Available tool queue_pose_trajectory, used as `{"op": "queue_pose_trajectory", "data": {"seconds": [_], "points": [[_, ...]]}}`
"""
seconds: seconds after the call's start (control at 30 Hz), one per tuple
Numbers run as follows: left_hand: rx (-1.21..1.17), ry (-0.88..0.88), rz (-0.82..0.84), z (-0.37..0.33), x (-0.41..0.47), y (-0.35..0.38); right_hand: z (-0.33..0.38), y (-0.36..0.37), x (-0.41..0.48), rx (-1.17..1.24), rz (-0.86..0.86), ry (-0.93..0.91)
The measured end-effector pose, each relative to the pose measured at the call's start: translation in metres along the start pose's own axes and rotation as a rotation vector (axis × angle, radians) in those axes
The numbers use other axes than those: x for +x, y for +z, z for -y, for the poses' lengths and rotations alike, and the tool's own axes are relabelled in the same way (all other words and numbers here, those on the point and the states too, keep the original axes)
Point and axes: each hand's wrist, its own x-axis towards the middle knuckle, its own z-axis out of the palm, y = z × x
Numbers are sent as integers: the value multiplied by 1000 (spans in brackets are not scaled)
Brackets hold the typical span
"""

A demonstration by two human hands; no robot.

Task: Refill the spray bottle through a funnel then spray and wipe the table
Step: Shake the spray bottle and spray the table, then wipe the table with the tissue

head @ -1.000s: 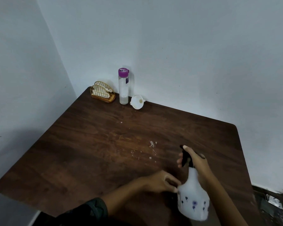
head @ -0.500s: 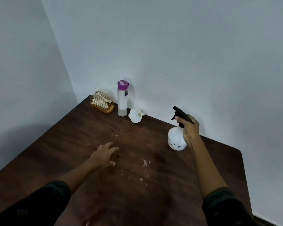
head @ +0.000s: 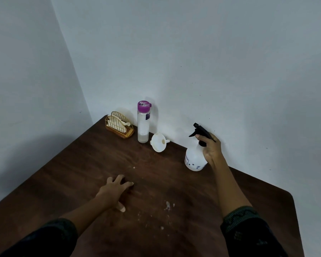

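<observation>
My right hand (head: 210, 149) grips the neck of the white spray bottle (head: 194, 159) with a black trigger head, which stands at the far edge of the dark wooden table (head: 82, 182), next to the wall. A white funnel (head: 158, 142) lies on its side to the left of the bottle. Beside the funnel stands a clear bottle with a purple cap (head: 143, 121), holding some liquid. My left hand (head: 115, 190) rests on the tabletop near the middle, fingers spread, holding nothing. White spots and crumbs (head: 167, 206) dirty the wood between my arms.
A gold wire holder with white napkins (head: 119, 124) sits in the far corner. Two pale walls meet behind that corner. The table's right edge and rounded corner (head: 291, 199) lie to the right of my right arm.
My right hand carried the spray bottle from the near edge to the far side by the wall. My left hand let go of the bottle and went to the table's middle.
</observation>
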Motion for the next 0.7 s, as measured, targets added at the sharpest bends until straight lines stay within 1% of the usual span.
{"op": "queue_pose_trajectory", "data": {"seconds": [0.2,0.4,0.47,0.6,0.63,0.67,0.7], "points": [[23,2,-6,-2,3,1,-12,-16,-2,-95,40,4],[31,14,-16,-3,7,4,-16,-27,-5,-218,-17,45],[46,27,-17,-1,6,3,-17,-31,-14,-270,-88,59],[75,91,-23,-1,6,-3,-27,-26,-50,-328,-485,39],[49,106,-46,2,6,-7,-30,-19,-61,-325,-518,43],[10,113,-82,12,7,-14,-36,-6,-71,-329,-496,57],[-22,109,-123,21,9,-21,-39,7,-82,-350,-430,79]]}}
